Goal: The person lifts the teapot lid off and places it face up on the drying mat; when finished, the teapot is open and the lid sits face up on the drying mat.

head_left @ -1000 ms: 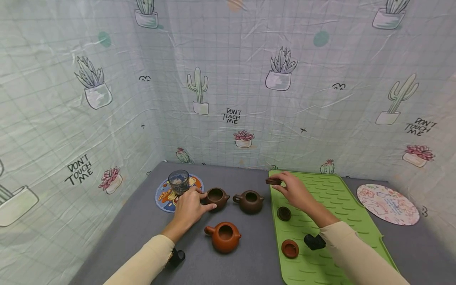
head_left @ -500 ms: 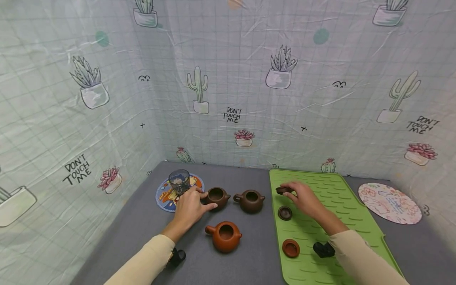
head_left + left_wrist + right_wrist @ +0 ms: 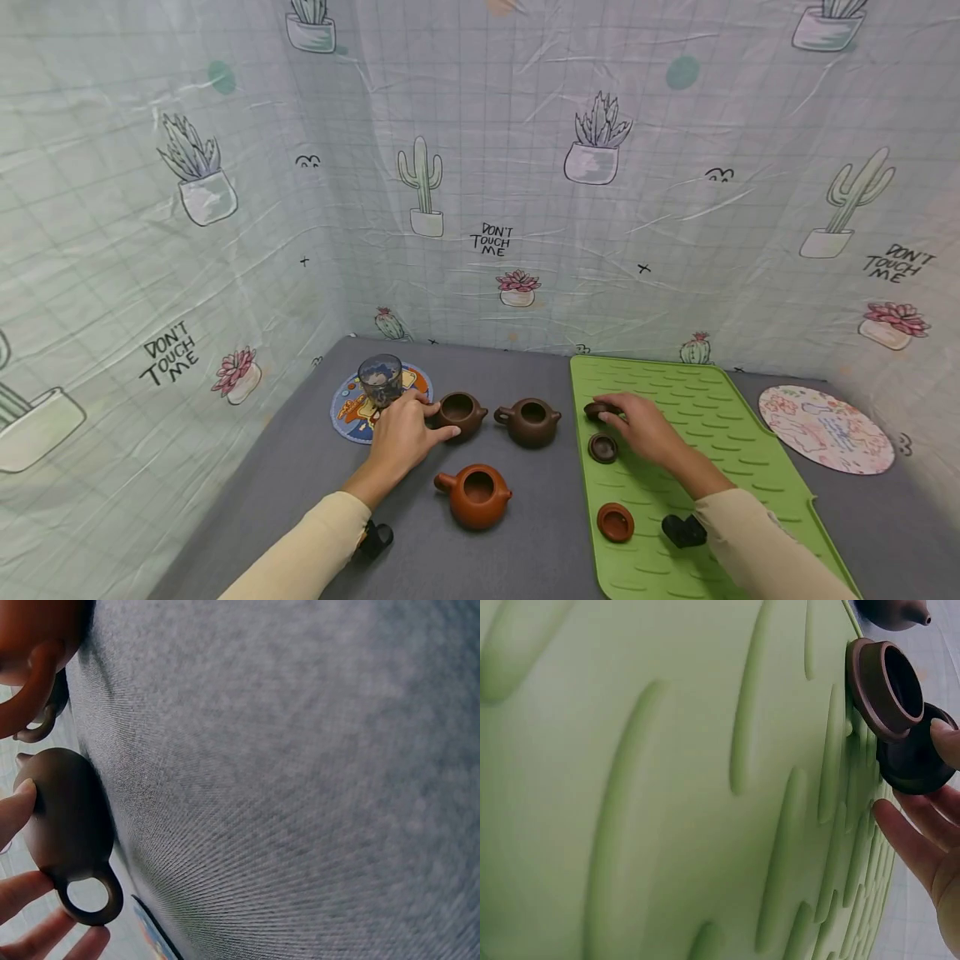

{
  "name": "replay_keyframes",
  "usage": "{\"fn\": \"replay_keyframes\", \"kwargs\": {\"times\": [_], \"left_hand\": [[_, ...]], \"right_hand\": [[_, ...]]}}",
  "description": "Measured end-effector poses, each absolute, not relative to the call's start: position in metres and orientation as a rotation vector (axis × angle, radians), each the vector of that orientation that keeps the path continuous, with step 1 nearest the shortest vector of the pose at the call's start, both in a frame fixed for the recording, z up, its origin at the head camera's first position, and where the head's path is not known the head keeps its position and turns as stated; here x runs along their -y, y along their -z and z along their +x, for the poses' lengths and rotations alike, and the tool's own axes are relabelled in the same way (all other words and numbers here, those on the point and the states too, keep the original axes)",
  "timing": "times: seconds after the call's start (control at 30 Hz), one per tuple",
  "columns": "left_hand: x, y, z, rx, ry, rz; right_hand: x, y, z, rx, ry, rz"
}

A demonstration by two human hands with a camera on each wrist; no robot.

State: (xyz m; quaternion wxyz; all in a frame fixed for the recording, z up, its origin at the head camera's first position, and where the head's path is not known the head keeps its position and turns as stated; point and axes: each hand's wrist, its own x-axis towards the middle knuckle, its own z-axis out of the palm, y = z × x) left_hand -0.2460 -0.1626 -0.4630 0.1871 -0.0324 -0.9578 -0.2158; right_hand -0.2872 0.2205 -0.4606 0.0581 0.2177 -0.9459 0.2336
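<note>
My left hand holds a dark brown teapot that has no lid on, its thumb on the near side and fingers at the handle; the left wrist view shows the fingertips around the ring handle. With the thumb and fingers of my right hand, I pinch a dark teapot lid down at the green mat. Just nearer lies another dark lid, underside up. A second lidless brown teapot and a lidless reddish-orange teapot stand on the grey table.
An orange-brown lid lies near the mat's left edge. Behind my left hand, a clear glass stands on a colourful round coaster. A pink patterned oval mat lies at right. A printed curtain rises behind the table.
My right hand has carried the dark lid from above the mat's left edge rightward and down to the mat, beside the other dark lid. My left hand stays at the teapot.
</note>
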Motion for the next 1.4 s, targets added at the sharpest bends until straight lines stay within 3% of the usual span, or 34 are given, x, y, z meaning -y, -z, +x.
{"fn": "replay_keyframes", "kwargs": {"times": [0.6, 1.1, 1.4], "left_hand": [[0.1623, 0.464, -0.2467, 2.712, 0.601, -0.086], [0.1627, 0.4645, -0.2472, 2.705, 0.581, -0.091], [0.1622, 0.464, -0.2465, 2.715, 0.579, -0.085]], "right_hand": [[-0.2145, 0.4589, -0.2917, 2.757, -0.678, 0.524], [-0.2165, 0.4639, -0.2883, 2.571, -0.229, 0.732], [-0.2176, 0.4672, -0.2891, 2.545, -0.203, 0.782]]}}
